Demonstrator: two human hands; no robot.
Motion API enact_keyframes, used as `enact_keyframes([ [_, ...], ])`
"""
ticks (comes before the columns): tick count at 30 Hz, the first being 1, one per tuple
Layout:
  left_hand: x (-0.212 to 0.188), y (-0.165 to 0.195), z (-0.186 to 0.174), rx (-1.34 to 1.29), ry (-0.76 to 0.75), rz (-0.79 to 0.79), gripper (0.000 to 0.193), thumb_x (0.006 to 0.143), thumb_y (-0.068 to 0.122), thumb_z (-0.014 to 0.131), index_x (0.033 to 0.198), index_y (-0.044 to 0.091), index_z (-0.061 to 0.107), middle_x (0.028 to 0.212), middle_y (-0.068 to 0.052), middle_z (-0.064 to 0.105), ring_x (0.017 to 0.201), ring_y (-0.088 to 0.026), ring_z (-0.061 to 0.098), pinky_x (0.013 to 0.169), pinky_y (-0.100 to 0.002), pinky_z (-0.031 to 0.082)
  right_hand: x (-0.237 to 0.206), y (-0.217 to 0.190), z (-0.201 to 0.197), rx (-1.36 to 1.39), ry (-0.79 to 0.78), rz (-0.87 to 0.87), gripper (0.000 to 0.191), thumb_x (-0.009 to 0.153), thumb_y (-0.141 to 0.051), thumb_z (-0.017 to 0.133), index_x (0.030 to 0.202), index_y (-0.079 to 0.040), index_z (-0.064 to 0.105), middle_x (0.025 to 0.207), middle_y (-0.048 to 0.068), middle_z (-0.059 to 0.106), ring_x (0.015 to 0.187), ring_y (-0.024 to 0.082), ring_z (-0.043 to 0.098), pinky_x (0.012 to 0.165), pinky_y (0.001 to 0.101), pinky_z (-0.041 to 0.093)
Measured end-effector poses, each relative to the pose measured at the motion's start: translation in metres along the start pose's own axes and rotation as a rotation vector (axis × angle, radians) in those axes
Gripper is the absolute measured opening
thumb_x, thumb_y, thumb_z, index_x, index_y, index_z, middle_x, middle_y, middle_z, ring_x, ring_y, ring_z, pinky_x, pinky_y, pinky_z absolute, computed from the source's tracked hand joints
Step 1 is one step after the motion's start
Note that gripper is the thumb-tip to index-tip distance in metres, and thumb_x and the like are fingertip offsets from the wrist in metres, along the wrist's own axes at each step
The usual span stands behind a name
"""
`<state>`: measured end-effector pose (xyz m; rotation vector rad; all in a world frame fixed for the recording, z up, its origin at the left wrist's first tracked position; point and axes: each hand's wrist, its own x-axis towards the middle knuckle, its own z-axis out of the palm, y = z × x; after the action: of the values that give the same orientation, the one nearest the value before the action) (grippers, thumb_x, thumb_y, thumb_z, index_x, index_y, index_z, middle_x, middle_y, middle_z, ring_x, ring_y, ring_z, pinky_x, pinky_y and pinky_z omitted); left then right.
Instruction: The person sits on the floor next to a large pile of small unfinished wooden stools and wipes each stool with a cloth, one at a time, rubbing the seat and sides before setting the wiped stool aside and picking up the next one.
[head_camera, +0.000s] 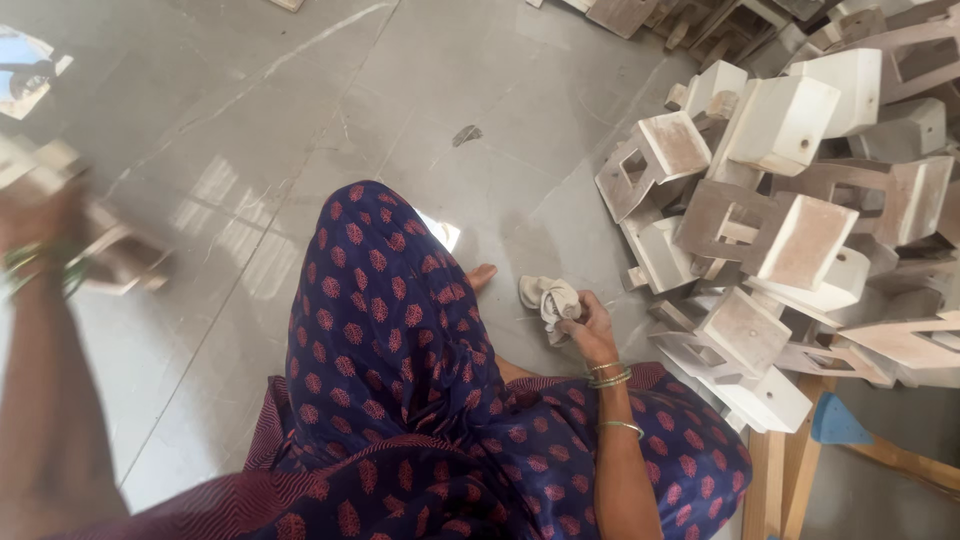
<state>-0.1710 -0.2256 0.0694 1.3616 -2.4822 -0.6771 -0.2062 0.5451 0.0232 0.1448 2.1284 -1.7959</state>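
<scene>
My right hand (588, 322) is closed around a crumpled off-white cloth (547, 297), just above the grey floor beside my knee. My left hand (38, 222) is far out to the left, blurred by motion, gripping a pale wooden piece (118, 255) with open frames like those in the pile. Bangles ring both wrists. My lap and bent knee, draped in blue fabric with red print (390, 330), fill the middle of the view, and a bare toe shows next to the cloth.
A big heap of whitewashed wooden blocks with square openings (790, 210) takes up the right side. Bare wooden slats (780, 480) and a blue scrap (835, 420) lie at lower right. Glossy grey floor tiles (300, 120) stretch to the upper left.
</scene>
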Motion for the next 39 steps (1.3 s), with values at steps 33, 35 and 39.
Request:
enact_keyframes([
  [33,-0.175,0.389,0.117,0.208,-0.670,1.454,0.075,0.053,0.045,0.090,0.116,0.010,0.072,0.137,-0.013,0.054,0.122,-0.036,0.055,0.092,-0.051,0.051,0.015,-0.026,0.005,-0.275,0.037,-0.073,0.040,0.071,0.001,0.068,0.111,-0.001,0.062,0.092,0.007,0.071,0.081,0.014,0.068,0.070,0.0303,0.058],
  [35,-0.205,0.405,0.125,0.209,-0.777,1.482,0.074,0.053,0.040,0.089,0.118,0.010,0.069,0.135,-0.012,0.053,0.123,-0.034,0.053,0.092,-0.050,0.051,0.013,-0.024,0.001,-0.100,0.014,0.007,0.040,0.071,0.005,0.065,0.111,-0.001,0.060,0.094,0.007,0.070,0.081,0.015,0.069,0.066,0.0334,0.061],
  [39,-0.254,0.415,0.136,0.157,-0.926,1.605,0.072,0.051,0.035,0.089,0.116,0.011,0.068,0.131,-0.010,0.054,0.120,-0.034,0.053,0.094,-0.048,0.050,0.007,-0.014,-0.008,-0.064,0.006,-0.080,0.041,0.074,0.008,0.066,0.114,0.000,0.058,0.098,0.006,0.071,0.088,0.014,0.069,0.076,0.0290,0.060],
])
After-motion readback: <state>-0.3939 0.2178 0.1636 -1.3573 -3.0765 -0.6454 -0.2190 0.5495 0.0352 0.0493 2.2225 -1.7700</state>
